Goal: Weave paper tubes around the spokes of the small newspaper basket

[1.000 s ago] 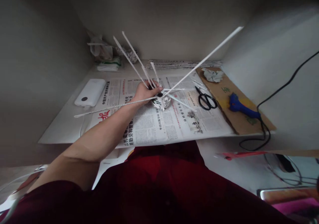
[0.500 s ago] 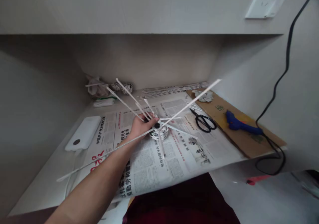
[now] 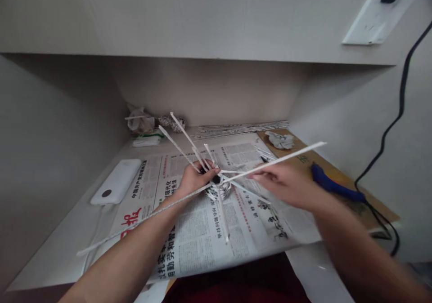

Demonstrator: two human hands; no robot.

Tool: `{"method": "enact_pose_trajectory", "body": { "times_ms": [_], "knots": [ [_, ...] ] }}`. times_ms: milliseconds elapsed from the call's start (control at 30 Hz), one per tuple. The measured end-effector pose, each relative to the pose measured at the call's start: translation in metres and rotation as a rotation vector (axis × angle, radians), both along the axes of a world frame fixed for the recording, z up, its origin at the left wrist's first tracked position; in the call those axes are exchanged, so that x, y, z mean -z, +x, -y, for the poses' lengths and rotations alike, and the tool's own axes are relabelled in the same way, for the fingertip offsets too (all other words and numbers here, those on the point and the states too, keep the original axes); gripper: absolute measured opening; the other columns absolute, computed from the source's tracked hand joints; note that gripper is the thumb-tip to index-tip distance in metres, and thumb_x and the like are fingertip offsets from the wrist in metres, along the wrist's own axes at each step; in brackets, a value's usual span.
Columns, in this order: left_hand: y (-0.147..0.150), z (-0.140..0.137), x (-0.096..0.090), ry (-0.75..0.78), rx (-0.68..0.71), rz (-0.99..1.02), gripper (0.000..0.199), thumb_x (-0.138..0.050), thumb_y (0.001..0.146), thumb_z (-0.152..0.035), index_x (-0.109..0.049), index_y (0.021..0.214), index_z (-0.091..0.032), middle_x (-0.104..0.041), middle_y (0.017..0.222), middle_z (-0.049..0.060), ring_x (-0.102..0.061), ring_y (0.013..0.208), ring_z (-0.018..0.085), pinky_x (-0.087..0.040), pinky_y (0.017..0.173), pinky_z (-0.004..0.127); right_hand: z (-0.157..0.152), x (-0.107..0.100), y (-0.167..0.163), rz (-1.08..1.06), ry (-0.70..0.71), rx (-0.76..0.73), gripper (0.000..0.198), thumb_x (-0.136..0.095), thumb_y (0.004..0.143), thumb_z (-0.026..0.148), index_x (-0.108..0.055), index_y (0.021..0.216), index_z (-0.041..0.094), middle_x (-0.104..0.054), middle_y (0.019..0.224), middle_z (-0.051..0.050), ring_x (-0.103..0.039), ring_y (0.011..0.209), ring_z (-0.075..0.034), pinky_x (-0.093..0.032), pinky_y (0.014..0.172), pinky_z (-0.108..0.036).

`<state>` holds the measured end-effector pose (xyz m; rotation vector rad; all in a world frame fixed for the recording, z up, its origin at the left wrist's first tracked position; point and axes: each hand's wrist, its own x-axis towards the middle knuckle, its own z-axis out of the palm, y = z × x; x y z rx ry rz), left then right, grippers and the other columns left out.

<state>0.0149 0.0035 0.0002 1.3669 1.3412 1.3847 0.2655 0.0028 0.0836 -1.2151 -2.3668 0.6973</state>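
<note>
Over the newspaper (image 3: 199, 235) at the middle of the bench (image 3: 50, 265) is the weave (image 3: 218, 194), its paper strips fanning out. The left hand (image 3: 197, 177) pinches its far left side between thumb and curled fingers. Just right of it, the right hand (image 3: 281, 184) is partly curled beside the long strip (image 3: 286, 158); blur hides whether it grips anything. Farther right, a glue gun (image 3: 334, 186) lies on cardboard (image 3: 295, 152); rolled sticks (image 3: 241, 130) lie at the far side.
</note>
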Motion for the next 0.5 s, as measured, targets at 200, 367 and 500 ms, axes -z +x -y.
{"method": "enact_pose_trajectory", "body": {
  "times_ms": [200, 367, 500],
  "knots": [
    [0.0, 0.002, -0.003, 0.029, -0.01, -0.075, 0.022, -0.075, 0.068, -0.036, -0.067, 0.078, -0.018, -0.069, 0.069, 0.003, -0.064, 0.065, 0.018, -0.049, 0.063, 0.029, -0.025, 0.021, -0.065, 0.055, 0.172, 0.014, 0.024, -0.062, 0.085, 0.033, -0.069, 0.106, 0.023, -0.069, 0.109, -0.009, -0.054, 0.111, -0.026, -0.04, 0.092, -0.038],
    [-0.002, 0.001, -0.006, 0.008, 0.005, -0.066, 0.02, -0.073, 0.07, -0.033, -0.069, 0.079, -0.017, -0.071, 0.074, 0.004, -0.064, 0.069, 0.019, -0.05, 0.066, 0.03, -0.039, 0.032, -0.083, -0.025, -0.01, -0.088, 0.019, -0.058, 0.087, 0.031, -0.072, 0.094, 0.021, -0.072, 0.085, -0.004, -0.062, 0.078, -0.017, -0.042, 0.069, -0.028],
    [-0.001, 0.002, -0.007, -0.054, 0.014, -0.002, 0.022, -0.076, 0.067, -0.036, -0.069, 0.077, -0.018, -0.069, 0.07, 0.003, -0.064, 0.066, 0.019, -0.049, 0.063, 0.03, -0.045, 0.046, -0.075, -0.156, -0.184, -0.079, 0.02, -0.058, 0.086, 0.03, -0.074, 0.084, 0.019, -0.071, 0.077, -0.002, -0.061, 0.07, -0.015, -0.04, 0.061, -0.024]
  ]
}}
